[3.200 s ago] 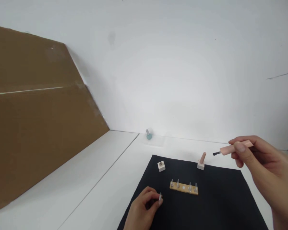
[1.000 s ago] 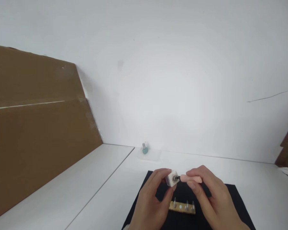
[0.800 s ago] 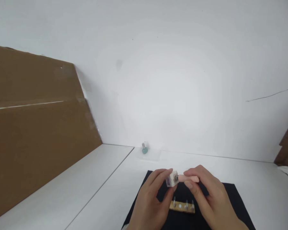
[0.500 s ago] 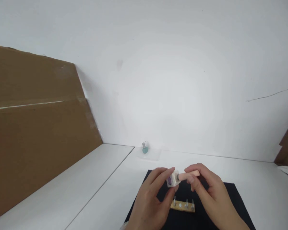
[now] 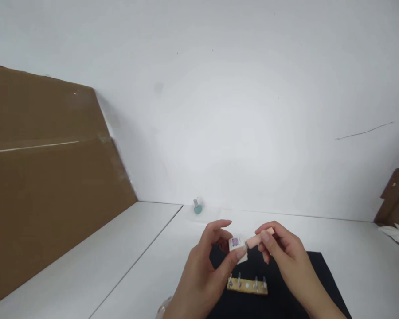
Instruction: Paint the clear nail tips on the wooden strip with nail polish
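Note:
My left hand (image 5: 202, 270) grips a small white cube (image 5: 236, 243) between thumb and fingers, and a purple print shows on its face. My right hand (image 5: 283, 250) pinches a peach-coloured brush handle (image 5: 260, 238). The handle's dark tip meets the cube's edge, and the contact point is partly hidden. Below both hands, a wooden strip (image 5: 248, 286) with several upright metal pegs lies on a black cloth (image 5: 322, 274). Farther off, a teal nail polish bottle (image 5: 197, 208) stands near the wall, beyond my hands' reach of the cloth.
The black cloth lies on a white table (image 5: 349, 237). A brown cardboard sheet (image 5: 46, 177) leans at the left, and a white wall rises behind. Torn cardboard (image 5: 395, 190) and a white tissue (image 5: 397, 234) sit at the far right.
Both hands have risen and moved apart slightly. The cube has turned, bringing its purple-printed face into view, and the brush handle now tilts up to the right.

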Demonstrator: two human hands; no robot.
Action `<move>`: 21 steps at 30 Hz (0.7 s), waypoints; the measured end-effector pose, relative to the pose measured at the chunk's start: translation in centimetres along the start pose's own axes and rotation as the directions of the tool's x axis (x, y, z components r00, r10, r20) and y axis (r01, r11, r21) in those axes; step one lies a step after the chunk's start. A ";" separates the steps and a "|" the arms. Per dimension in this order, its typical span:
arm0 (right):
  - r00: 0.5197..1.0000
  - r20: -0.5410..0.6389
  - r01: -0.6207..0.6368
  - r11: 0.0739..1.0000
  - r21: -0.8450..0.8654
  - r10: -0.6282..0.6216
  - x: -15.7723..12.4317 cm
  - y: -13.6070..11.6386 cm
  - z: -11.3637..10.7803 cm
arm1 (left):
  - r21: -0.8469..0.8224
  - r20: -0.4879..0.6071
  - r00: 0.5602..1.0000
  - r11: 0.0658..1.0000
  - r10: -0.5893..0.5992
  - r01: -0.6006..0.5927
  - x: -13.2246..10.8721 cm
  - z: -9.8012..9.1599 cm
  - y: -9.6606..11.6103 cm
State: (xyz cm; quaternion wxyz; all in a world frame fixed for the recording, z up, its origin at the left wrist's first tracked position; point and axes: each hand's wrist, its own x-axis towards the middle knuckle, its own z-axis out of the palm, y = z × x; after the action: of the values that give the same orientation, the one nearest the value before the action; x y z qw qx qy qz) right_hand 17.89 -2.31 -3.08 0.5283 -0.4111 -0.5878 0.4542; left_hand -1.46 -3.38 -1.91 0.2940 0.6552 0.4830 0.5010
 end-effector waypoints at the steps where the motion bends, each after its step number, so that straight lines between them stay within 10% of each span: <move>1: 1.000 -0.010 0.008 1.000 0.010 -0.008 0.0 0.0 0.0 | -0.054 0.019 0.998 0.997 -0.060 0.061 0.2 0.0 0.3; 9: 0.997 -0.005 0.073 0.979 -0.191 -0.075 -0.4 0.1 -0.4 | -0.214 0.222 0.914 0.897 -0.340 0.386 2.0 0.2 1.8; 21: 0.995 -0.086 0.047 0.994 -0.097 -0.055 -0.2 -0.6 -0.2 | 0.075 0.096 0.992 0.993 0.082 -0.089 0.8 -0.3 0.8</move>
State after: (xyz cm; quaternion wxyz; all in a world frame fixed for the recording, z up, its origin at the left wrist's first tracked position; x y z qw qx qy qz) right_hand 18.11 -2.59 -2.58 0.5450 -0.4403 -0.5953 0.3934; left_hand -1.41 -2.94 -0.87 0.2681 0.7090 0.4598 0.4626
